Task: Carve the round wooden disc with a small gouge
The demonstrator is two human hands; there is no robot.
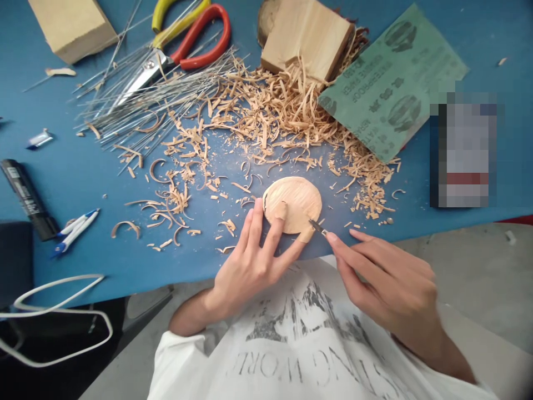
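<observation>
A pale round wooden disc lies flat near the table's front edge. My left hand holds it down, with fingertips at its left edge and on its top. The thumb, wrapped in tan tape, presses the lower right rim. My right hand is closed around a small carving knife. Only the short dark blade and a bit of metal show; the handle is hidden in the fingers. The blade tip meets the disc's lower right rim, right beside the taped thumb.
Curled wood shavings cover the blue table beyond the disc. Around them lie wooden blocks, green sandpaper, scissors on thin metal wires, a black marker, a pen and a white cable. A blurred-out object is at right.
</observation>
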